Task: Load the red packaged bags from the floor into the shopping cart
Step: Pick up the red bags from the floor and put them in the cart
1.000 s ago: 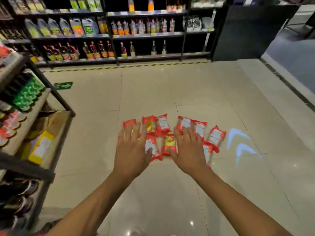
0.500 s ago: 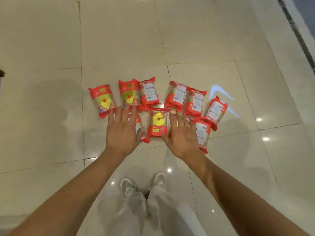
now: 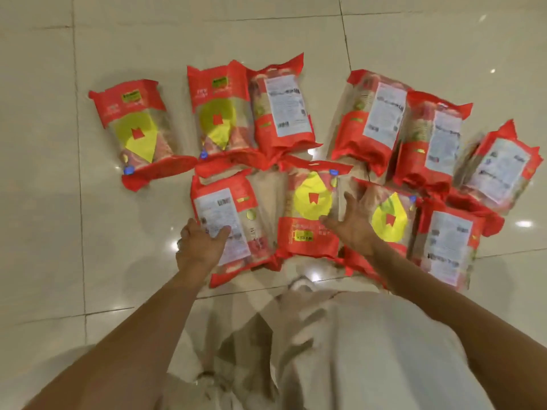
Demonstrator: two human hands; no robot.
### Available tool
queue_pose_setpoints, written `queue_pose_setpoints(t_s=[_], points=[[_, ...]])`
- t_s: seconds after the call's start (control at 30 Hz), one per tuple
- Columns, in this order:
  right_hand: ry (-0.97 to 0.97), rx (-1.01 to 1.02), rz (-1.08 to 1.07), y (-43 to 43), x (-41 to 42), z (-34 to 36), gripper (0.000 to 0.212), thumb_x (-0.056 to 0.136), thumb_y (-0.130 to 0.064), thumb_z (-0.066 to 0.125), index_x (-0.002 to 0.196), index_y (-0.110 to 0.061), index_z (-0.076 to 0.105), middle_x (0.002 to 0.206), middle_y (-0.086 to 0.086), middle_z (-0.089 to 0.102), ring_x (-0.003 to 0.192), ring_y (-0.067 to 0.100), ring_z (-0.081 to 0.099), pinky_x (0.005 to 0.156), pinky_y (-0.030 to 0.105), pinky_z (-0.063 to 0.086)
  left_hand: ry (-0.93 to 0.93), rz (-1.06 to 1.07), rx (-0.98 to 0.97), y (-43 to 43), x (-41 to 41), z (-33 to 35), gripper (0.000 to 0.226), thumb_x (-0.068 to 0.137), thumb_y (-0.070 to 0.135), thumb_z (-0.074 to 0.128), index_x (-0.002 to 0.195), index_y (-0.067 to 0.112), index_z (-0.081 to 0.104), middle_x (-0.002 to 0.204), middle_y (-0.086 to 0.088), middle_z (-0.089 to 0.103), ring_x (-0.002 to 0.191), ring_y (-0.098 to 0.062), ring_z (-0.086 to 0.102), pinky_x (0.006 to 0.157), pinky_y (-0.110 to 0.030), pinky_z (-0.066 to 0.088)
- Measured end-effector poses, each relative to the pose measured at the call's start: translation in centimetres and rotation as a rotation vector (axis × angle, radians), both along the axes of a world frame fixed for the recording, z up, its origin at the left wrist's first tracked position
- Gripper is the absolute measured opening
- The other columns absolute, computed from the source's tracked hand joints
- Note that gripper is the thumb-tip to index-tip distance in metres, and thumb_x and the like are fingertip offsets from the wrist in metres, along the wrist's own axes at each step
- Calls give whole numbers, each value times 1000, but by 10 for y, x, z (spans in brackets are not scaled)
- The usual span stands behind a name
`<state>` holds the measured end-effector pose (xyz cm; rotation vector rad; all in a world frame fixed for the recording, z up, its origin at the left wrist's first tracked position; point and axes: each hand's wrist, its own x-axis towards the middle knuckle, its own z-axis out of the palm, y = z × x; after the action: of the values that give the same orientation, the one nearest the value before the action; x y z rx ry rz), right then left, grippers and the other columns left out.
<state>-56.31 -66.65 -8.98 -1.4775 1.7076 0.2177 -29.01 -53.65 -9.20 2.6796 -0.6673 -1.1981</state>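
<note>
Several red packaged bags lie in two rows on the pale tiled floor (image 3: 44, 232). In the near row, a bag with a white label (image 3: 228, 220) lies left of a bag with a yellow circle (image 3: 312, 214). My left hand (image 3: 199, 247) rests open on the near left corner of the white-label bag. My right hand (image 3: 353, 223) hovers open, fingers spread, between the yellow-circle bag and another yellow-circle bag (image 3: 390, 223). Neither hand grips a bag. The shopping cart is out of view.
My legs in light trousers (image 3: 325, 350) fill the bottom of the view, and a white shoe tip (image 3: 302, 284) touches the near row. Further bags (image 3: 136, 131) lie in the far row; bare tiles surround the cluster.
The view has tilted down from the store shelves and closed in on the bags. Both hands have dropped lower, reaching the near row; the left hand now touches the white-label bag.
</note>
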Motion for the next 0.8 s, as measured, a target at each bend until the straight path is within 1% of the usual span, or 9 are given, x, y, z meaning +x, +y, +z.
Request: queue_pose_setpoints(t_s=[0.07, 0.13, 0.23, 0.37, 0.47, 0.53, 0.63, 0.7, 0.8], points=[[-95, 28, -137, -11, 3, -40, 88, 85, -39, 76, 151, -5, 27, 138, 11, 54, 115, 23, 58, 92, 20, 44, 155, 285, -68, -5, 10, -47, 98, 80, 54, 78, 149, 1, 32, 148, -17, 50, 132, -39, 53, 108, -49, 46], [-148, -20, -223, -16, 1, -77, 82, 80, -27, 83, 144, -9, 35, 119, 1, 62, 105, 19, 64, 79, 15, 47, 285, 477, -162, -7, 16, -81, 99, 58, 60, 91, 131, 7, 51, 126, -9, 69, 107, -31, 71, 94, -48, 58], [-260, -9, -355, -14, 3, -92, 100, 67, -36, 91, 144, -24, 27, 129, 4, 60, 111, 24, 63, 96, 38, 52, 424, 548, -239, -1, 22, -122, 106, 29, 65, 97, 117, 13, 66, 107, -6, 79, 88, -27, 79, 81, -51, 63], [-301, -68, -392, -5, 3, -65, 104, 52, -43, 92, 136, -35, 31, 135, 10, 57, 113, 29, 63, 96, 50, 55, 365, 508, -252, -4, 16, -86, 102, 31, 64, 96, 115, 16, 65, 102, -1, 79, 81, -21, 79, 75, -46, 65], [-290, -199, -306, 4, 4, 5, 112, 55, -42, 90, 148, -25, 31, 150, 5, 43, 134, 26, 46, 110, 47, 42, 270, 475, -293, 1, 17, -11, 83, 48, 52, 93, 116, 16, 63, 104, 2, 77, 82, -16, 77, 70, -34, 63], [-322, -258, -272, 7, 8, 76, 109, 59, -38, 90, 150, -24, 32, 152, 3, 42, 135, 22, 44, 111, 43, 41, 220, 450, -356, 3, 23, 55, 83, 46, 56, 90, 116, 20, 62, 108, 4, 76, 88, -16, 75, 78, -39, 62], [-430, -308, -222, 15, 23, 208, 99, 70, -25, 89, 150, -30, 30, 144, -10, 47, 126, 13, 52, 97, 28, 50, 190, 441, -482, 11, 34, 191, 75, 58, 45, 93, 119, 22, 57, 113, 4, 73, 98, -19, 73, 89, -43, 59], [-506, -338, -187, 28, 39, 311, 97, 73, -22, 88, 150, -30, 30, 135, -21, 47, 115, -6, 55, 84, 12, 49, 182, 466, -556, 28, 45, 302, 65, 66, 35, 93, 118, 22, 57, 111, 5, 72, 97, -18, 72, 89, -42, 59], [-581, -368, -121, 58, 63, 470, 98, 70, -24, 90, 149, -33, 32, 136, -21, 48, 116, -14, 53, 93, 23, 53, 153, 525, -664, 76, 61, 470, 61, 66, 32, 93, 114, 19, 58, 107, 4, 73, 95, -16, 73, 86, -42, 60]])
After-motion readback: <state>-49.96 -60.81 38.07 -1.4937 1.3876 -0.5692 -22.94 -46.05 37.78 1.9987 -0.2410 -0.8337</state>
